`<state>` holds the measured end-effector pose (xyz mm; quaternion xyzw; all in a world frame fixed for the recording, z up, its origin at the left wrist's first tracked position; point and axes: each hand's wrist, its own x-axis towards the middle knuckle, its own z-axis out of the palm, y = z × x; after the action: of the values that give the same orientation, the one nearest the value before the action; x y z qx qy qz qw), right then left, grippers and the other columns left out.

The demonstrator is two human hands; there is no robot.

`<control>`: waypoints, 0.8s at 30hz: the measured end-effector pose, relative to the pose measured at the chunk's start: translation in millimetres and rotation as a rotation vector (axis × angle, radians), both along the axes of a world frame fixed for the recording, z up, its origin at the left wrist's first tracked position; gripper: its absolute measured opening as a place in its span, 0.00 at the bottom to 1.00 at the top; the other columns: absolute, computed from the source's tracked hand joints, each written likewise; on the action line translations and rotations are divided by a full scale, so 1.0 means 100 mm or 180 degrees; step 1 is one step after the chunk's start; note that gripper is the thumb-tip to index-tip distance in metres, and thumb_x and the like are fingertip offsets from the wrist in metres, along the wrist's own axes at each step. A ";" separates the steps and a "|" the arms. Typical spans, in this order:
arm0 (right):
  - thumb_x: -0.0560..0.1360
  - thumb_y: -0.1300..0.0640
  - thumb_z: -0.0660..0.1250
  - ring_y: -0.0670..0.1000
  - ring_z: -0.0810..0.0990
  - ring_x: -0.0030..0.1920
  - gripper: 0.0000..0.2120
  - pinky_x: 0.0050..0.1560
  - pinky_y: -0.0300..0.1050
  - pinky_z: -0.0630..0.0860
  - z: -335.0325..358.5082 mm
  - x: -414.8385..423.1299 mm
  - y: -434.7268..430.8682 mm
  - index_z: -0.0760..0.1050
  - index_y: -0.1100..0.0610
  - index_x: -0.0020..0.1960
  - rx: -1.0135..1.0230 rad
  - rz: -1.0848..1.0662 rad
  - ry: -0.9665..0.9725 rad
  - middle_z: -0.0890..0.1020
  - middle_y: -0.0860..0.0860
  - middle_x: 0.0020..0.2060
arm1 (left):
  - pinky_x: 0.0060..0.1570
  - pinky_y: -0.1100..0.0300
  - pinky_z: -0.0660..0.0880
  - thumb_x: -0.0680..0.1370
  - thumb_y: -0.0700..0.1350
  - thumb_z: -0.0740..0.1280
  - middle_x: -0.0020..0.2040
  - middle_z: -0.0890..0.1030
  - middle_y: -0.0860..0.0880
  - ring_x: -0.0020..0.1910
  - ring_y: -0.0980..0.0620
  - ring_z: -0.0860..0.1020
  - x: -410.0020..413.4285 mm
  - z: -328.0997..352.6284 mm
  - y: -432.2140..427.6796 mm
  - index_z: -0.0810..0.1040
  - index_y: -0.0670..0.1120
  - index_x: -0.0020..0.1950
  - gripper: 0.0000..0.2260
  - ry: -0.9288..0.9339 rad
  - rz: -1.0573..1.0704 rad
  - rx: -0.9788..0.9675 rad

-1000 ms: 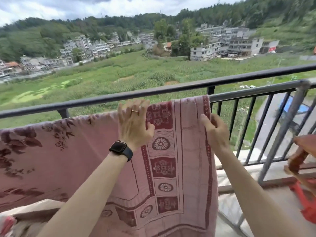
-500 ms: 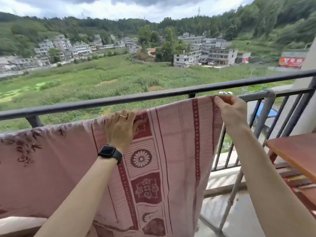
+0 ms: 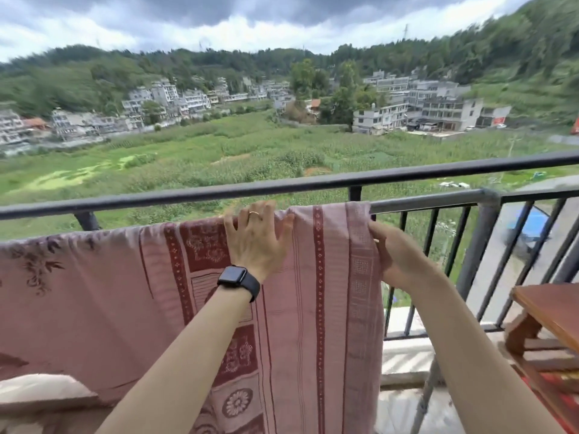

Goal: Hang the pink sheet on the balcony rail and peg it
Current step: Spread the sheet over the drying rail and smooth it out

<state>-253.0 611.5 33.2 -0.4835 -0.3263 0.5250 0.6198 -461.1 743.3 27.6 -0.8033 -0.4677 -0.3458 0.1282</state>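
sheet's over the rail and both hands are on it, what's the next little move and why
Probably a short tug rightward with the right hand, which pinches the right edge of the pink sheet just below the grey rail, while the left hand presses the top fold in place. The fold looks rucked between the hands, and no peg is in view, so flattening it first seems sensible.

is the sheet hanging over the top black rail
No, the pink sheet hangs from the lower grey bar, just below the black top rail.
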 end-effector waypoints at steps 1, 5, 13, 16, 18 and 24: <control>0.83 0.52 0.61 0.52 0.81 0.37 0.17 0.38 0.45 0.79 0.08 -0.03 -0.07 0.83 0.59 0.44 -0.0009 0.0104 -0.0154 0.82 0.52 0.35 | 0.69 0.39 0.59 0.80 0.66 0.47 0.61 0.76 0.48 0.61 0.45 0.73 -0.11 0.00 -0.01 0.71 0.50 0.63 0.26 0.0044 0.0093 0.0030; 0.75 0.60 0.73 0.52 0.84 0.47 0.06 0.53 0.47 0.80 0.30 0.21 -0.28 0.83 0.60 0.52 0.0369 -0.0933 -0.0962 0.86 0.53 0.43 | 0.64 0.40 0.65 0.79 0.67 0.51 0.58 0.75 0.44 0.56 0.42 0.75 -0.42 0.07 -0.01 0.71 0.49 0.63 0.25 0.0378 0.0316 0.0152; 0.75 0.60 0.74 0.53 0.83 0.44 0.06 0.49 0.53 0.83 0.22 -0.35 -0.39 0.77 0.57 0.48 0.0146 -0.0851 -0.0678 0.84 0.59 0.47 | 0.69 0.35 0.58 0.75 0.56 0.57 0.62 0.75 0.41 0.63 0.42 0.71 -0.84 0.27 -0.23 0.71 0.45 0.64 0.23 0.0348 0.0494 0.0192; 0.76 0.59 0.72 0.52 0.86 0.42 0.09 0.44 0.51 0.80 0.29 -0.48 -0.36 0.76 0.58 0.55 0.0060 -0.0400 -0.0231 0.86 0.57 0.47 | 0.72 0.36 0.54 0.75 0.55 0.60 0.67 0.73 0.44 0.68 0.43 0.69 -0.71 0.40 -0.43 0.69 0.47 0.69 0.24 0.0262 0.0160 0.0276; 0.77 0.61 0.70 0.51 0.86 0.42 0.09 0.45 0.49 0.81 0.39 -0.60 -0.36 0.78 0.61 0.57 0.0118 -0.0117 -0.0143 0.87 0.55 0.44 | 0.73 0.37 0.53 0.77 0.58 0.58 0.69 0.72 0.47 0.69 0.46 0.69 -0.53 0.43 -0.55 0.69 0.48 0.71 0.25 0.0323 -0.0126 0.0294; 0.73 0.61 0.75 0.50 0.86 0.43 0.06 0.43 0.42 0.83 0.37 -0.80 -0.44 0.84 0.54 0.49 0.0878 -0.1256 -0.1013 0.87 0.48 0.40 | 0.72 0.37 0.56 0.81 0.57 0.60 0.70 0.70 0.51 0.71 0.48 0.67 -0.63 0.26 -0.44 0.66 0.53 0.75 0.23 0.0493 -0.0464 0.0583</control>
<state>-333.3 567.3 70.2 -0.5251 -0.3873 0.2625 0.7109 -524.3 698.9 53.3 -0.8444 -0.3633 -0.3323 0.2113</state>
